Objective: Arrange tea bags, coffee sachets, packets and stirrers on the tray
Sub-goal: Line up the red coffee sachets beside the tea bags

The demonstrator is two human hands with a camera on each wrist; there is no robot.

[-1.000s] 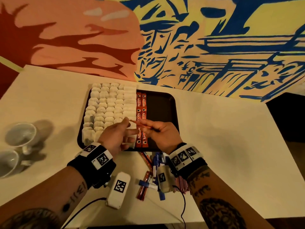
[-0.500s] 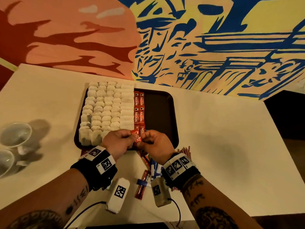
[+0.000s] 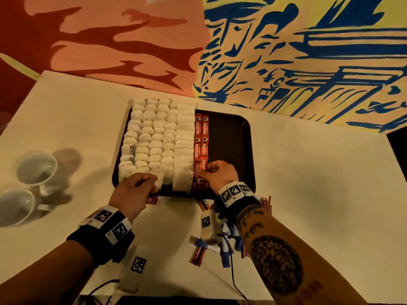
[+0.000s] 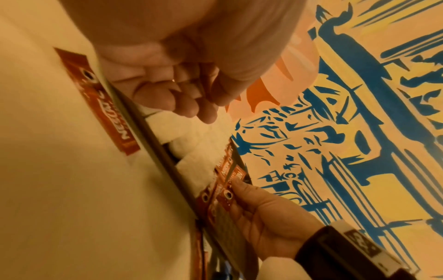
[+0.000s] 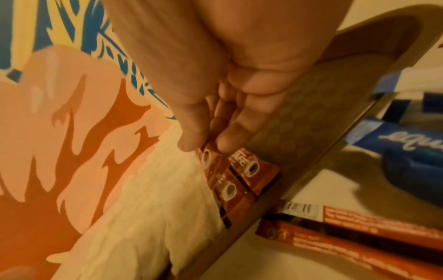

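- Dark tray (image 3: 231, 137) on the counter (image 3: 308, 172).
- White tea bags (image 3: 158, 137) fill its 9 o'clock half.
- Red coffee sachets (image 3: 201, 137) lined beside them.
- Right hand (image 3: 220, 175) fingers pinch a sachet at 6 o'clock.
- Left hand (image 3: 132, 192) fingers loosely curled, holding nothing.

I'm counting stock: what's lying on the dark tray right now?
On the dark rectangular tray: rows of white tea bags filling its left side, then two columns of red coffee sachets. The right hand covers the nearest sachets, so their count is hidden.
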